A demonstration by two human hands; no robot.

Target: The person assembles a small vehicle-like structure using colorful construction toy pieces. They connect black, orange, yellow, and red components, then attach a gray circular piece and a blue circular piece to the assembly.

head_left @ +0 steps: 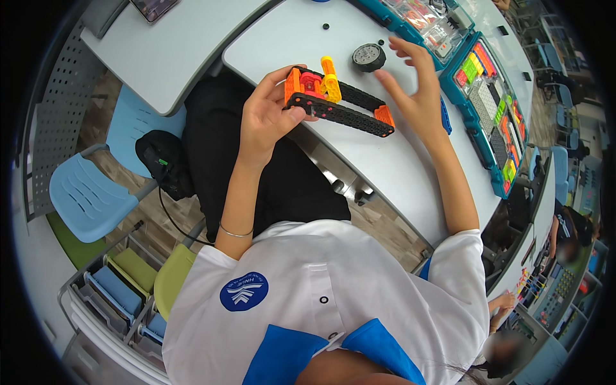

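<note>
Fingers (pixel 279 77) of the left hand (pixel 258 125) are closed around the near-left end of a long black-and-orange frame (pixel 346 116), the thumb pressed on its near side and the other fingers reaching behind it. The frame is held up in the air, slightly tilted, its right part showing over the white desk (pixel 399 170). Two black perforated beams run along the sides of the frame, with an orange block (pixel 292 86) at its left end and a smaller orange piece (pixel 384 116) at its right end. On the left half of the frame, a red part (pixel 310 82) sits between the beams, and a yellow piece (pixel 330 82) stands up beside it. Right of the frame and beyond its far end is the right hand (pixel 420 93), its fingers spread and curved, gripping nothing. Its thumb is just beside a wheel (pixel 368 56) with a grey hub and black tyre, which lies on the desk beyond the frame; whether the two touch, I cannot tell. Farther beyond the frame lie two small black parts (pixel 326 26), one close to the wheel. Well to the right of the frame, an open teal case (pixel 476 140) holds many coloured pieces, and a blue piece (pixel 445 117) shows past the right wrist.
</note>
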